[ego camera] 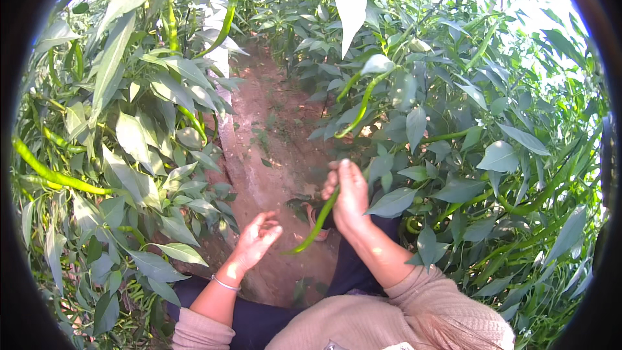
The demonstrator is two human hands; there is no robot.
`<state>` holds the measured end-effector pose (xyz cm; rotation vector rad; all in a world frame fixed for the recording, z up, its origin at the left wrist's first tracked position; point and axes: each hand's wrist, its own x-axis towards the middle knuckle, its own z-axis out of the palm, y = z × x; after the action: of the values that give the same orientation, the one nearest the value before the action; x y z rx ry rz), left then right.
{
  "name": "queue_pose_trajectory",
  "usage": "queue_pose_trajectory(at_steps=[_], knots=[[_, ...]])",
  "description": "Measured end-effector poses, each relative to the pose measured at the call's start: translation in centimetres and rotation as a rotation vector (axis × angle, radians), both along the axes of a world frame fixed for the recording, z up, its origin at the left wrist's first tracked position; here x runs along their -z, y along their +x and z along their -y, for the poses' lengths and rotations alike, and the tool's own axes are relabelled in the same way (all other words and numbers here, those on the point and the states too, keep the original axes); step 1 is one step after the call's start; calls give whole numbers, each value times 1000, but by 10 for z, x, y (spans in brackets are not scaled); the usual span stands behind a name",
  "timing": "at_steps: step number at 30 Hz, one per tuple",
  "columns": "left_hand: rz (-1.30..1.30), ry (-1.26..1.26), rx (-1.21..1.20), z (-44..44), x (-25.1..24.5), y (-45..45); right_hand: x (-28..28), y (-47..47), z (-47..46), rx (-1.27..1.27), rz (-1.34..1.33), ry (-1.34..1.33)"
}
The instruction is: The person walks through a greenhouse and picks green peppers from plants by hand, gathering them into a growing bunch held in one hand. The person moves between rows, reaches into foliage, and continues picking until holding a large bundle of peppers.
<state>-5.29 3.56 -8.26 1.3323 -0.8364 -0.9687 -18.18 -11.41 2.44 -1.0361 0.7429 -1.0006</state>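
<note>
A long green chili pepper hangs from my right hand, whose fingers are curled around its upper end. Its curved tip points down and left, towards my left hand but apart from it. My left hand holds nothing; its fingers are loosely bent and spread, and a thin bangle circles the wrist. Above my right hand, curved green chilies hang among the leaves. On the left, another long chili sticks out of the foliage.
Leafy chili plants stand on the left, and more plants crowd close on the right. Between them runs a bare soil path, with a pale strip along its left side. My dark-clothed legs are bent below.
</note>
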Motion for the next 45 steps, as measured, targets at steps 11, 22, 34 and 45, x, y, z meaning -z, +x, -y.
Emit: queue_pose_trajectory(at_steps=[11, 22, 34, 45], knots=[[-472, 54, -300, 22, -11, 35, -13, 165, 87, -225, -555, -1188], [-459, 116, -122, 48, -10, 39, -161, -89, 338, 601, -1337, -1064], [-392, 231, -138, 59, 9, 38, -169, -166, 313, 340, -1585, -789], [-413, 209, -137, 49, 8, 41, -151, -132, 322, 281, -649, -309]])
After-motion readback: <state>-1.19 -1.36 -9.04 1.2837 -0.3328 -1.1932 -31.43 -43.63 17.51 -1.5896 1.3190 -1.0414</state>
